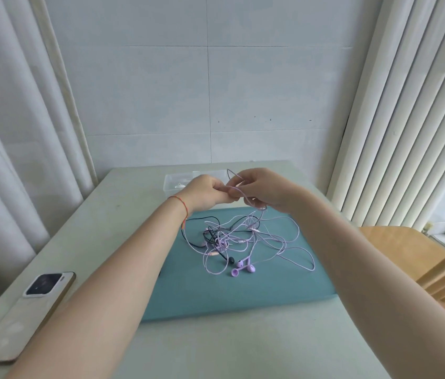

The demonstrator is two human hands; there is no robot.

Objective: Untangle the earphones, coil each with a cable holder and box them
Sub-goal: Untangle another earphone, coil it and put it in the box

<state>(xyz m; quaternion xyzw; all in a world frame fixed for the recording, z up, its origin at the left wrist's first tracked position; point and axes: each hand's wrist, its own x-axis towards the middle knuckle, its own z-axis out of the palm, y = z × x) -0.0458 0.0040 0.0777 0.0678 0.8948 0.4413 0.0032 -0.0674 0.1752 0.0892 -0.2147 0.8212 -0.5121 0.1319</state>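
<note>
Both hands, left hand (207, 191) and right hand (261, 188), pinch one thin lilac earphone cable (239, 190) above the far mat edge, its length trailing down nearward into the tangled purple-and-black earphones (232, 242).

1. A mat (243, 291) lies on the table (215, 351).
2. Tangled earphones (240, 242) lie on the mat.
3. A box (177, 183) sits behind the mat.
4. A phone (24, 315) lies left of the mat.
5. A chair (407, 250) stands right of the table.

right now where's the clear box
In the head view, the clear box sits at the table's far edge, just behind the left hand.
</note>
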